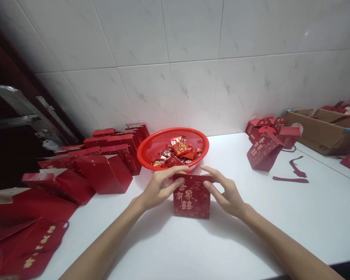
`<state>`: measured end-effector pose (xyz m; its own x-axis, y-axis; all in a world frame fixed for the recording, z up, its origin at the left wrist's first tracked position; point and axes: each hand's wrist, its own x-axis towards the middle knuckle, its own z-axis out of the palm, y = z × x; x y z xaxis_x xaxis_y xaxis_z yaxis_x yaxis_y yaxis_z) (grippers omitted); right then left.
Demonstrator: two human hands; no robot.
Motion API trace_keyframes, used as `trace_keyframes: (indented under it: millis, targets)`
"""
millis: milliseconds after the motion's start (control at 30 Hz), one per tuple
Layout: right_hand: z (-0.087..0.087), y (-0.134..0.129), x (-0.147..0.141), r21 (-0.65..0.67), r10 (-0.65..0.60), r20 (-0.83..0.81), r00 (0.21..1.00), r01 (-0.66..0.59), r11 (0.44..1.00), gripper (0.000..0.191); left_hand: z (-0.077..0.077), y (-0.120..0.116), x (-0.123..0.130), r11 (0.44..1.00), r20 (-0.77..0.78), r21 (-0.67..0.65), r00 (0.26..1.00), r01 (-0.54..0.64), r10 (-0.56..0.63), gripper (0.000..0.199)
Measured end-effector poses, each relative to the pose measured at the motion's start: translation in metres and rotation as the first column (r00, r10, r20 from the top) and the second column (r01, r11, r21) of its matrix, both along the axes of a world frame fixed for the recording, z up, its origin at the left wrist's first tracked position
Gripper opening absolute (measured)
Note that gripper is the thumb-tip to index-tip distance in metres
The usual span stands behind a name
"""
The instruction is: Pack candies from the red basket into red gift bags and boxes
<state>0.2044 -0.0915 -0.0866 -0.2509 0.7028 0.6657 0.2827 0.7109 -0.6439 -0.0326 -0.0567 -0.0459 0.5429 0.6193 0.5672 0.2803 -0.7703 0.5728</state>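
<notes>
Upright on the white table stands a red gift box (192, 200) with gold Chinese characters on its front. My left hand (163, 184) pinches its top left corner between thumb and fingers. At the top right corner, my right hand (226, 190) grips it the same way, thumb in front. Just behind the box sits a red plastic basket (144, 149) holding wrapped candies (179, 149). The box's inside and back are hidden from me.
Several open red boxes (105, 173) crowd the left side. A red bag (43, 249) lies near front left. On the right are closed boxes (264, 151), dark red ribbons (291, 179) and a cardboard carton (317, 132). A tiled wall (192, 89) rises behind.
</notes>
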Motion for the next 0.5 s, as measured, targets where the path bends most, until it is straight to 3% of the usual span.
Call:
trace_keyframes:
  millis: [100,167,233,300,333,400,500]
  targets:
    - [0.003,-0.001,0.001,-0.068,-0.003,0.024,1.0,0.005,0.998,0.023,-0.003,-0.001,0.001,1.0,0.002,-0.029,1.0,-0.009,0.009,0.03]
    - [0.007,0.001,0.006,-0.028,-0.026,0.077,0.997,0.028,0.999,0.022,-0.005,-0.002,0.002,0.999,-0.005,-0.019,1.0,-0.029,0.029,0.035]
    - [0.012,0.005,0.015,0.059,-0.117,0.093,0.989,0.112,0.992,0.022,-0.006,-0.001,0.003,0.998,-0.009,0.02,0.998,-0.058,0.058,0.045]
    - [0.016,0.012,0.03,0.138,-0.284,0.039,0.958,0.276,0.951,0.022,-0.006,0.0,0.003,0.993,-0.009,0.061,0.995,-0.097,0.097,0.05]
    - [0.018,0.017,0.04,0.152,-0.397,-0.008,0.918,0.394,0.907,0.023,-0.006,0.001,0.003,0.991,-0.01,0.069,0.993,-0.113,0.114,0.048]
    - [0.018,0.029,0.061,0.133,-0.627,-0.1,0.773,0.635,0.761,0.027,-0.006,0.002,0.002,0.989,-0.009,0.06,0.991,-0.136,0.137,0.042]
    - [0.011,0.05,0.094,0.07,-0.821,-0.116,0.559,0.829,0.555,0.035,-0.005,0.003,0.002,0.99,-0.01,0.043,0.991,-0.132,0.133,0.036]
